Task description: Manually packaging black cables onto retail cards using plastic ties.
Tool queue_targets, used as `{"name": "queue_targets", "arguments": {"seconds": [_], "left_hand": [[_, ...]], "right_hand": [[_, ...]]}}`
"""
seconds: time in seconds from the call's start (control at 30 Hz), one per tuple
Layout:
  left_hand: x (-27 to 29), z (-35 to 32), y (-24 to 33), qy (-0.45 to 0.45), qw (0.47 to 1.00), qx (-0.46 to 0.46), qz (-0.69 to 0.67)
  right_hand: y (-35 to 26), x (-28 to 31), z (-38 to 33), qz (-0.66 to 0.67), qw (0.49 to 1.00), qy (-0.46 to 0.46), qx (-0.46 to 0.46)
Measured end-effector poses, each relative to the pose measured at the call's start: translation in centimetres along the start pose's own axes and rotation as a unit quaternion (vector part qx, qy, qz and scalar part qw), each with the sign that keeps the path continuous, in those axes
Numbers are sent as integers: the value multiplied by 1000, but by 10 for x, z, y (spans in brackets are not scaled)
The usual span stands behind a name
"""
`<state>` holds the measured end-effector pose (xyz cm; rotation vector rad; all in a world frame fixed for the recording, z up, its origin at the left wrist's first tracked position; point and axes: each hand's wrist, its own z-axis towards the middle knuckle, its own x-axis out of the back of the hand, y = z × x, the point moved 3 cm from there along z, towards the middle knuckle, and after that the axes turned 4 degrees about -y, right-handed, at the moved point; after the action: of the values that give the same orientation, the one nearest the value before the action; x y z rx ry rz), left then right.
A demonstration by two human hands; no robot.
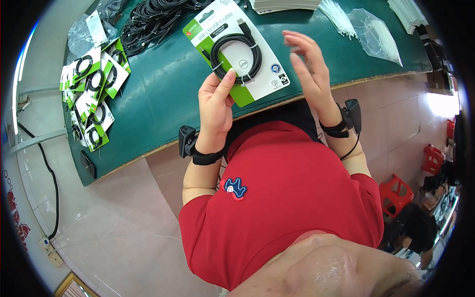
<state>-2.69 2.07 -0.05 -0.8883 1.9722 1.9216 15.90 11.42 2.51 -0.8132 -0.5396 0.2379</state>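
Observation:
My left hand (215, 104) grips the lower edge of a white and green card (236, 49) with a coiled black cable tied onto it, thumb pressed on its face. The card is held tilted above the dark green table (163, 94). My right hand (309, 67) hovers just to the right of the card, fingers spread and holding nothing, close to the card's edge but apart from it. Both wrists wear black bands with small black devices.
A stack of finished cable cards (91, 91) lies at the table's left end. Loose black cables (153, 17) are heaped at the back, with clear bags (376, 32) and white ties (339, 17) at the right. Red stools (396, 193) stand on the floor.

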Motion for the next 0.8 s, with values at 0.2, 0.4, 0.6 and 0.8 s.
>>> {"name": "queue_targets", "arguments": {"seconds": [0.2, 0.4, 0.6, 0.8], "left_hand": [[-1, -4, -5, -28, 995, 47, -88], [-8, -19, -9, -96, 962, 144, -210], [5, -30, 4, -77, 952, 165, -245], [78, -20, 66, 118, 986, -100, 60]], "right_hand": [[10, -13, -34, 275, 871, -211, -348], [-2, -21, -35, 61, 996, -69, -22], [-2, -34, -18, 30, 992, -98, 74], [7, -24, -7, 8, 988, -147, -56]]}}
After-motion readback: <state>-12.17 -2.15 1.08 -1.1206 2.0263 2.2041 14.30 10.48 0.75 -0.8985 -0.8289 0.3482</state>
